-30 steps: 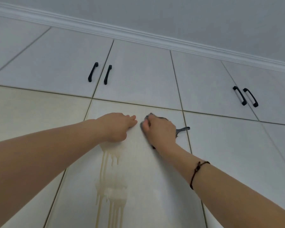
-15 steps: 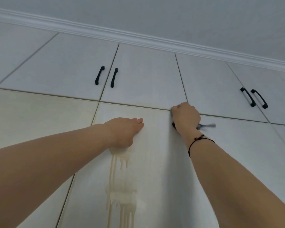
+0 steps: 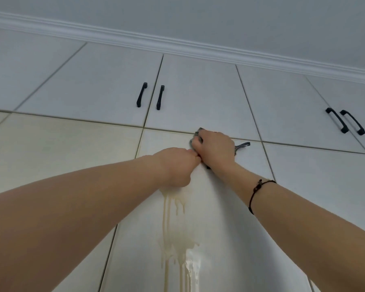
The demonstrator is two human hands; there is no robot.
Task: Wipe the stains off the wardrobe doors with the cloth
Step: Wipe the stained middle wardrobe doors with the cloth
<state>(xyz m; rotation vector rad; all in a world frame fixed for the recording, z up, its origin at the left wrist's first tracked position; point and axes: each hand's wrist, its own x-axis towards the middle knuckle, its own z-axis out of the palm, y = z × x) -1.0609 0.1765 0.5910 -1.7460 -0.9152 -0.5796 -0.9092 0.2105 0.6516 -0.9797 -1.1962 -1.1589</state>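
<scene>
My right hand (image 3: 216,149) presses a grey patterned cloth (image 3: 241,146) against the top of a tall white wardrobe door (image 3: 226,228), just below the seam with the upper cabinets. Most of the cloth is hidden under the hand; corners stick out at right and upper left. My left hand (image 3: 176,165) rests flat on the same door, its fingertips touching the right hand. A yellowish drip stain (image 3: 175,234) runs down the door below the left hand.
Above are small white upper cabinet doors with two pairs of black handles (image 3: 151,97) (image 3: 346,123). White crown moulding (image 3: 198,48) and the ceiling lie beyond. A black cord bracelet (image 3: 259,190) circles my right wrist.
My right hand with the cloth slid from the door's top right corner back left, now meeting the left hand's fingertips. The left hand stayed roughly in place on the door.
</scene>
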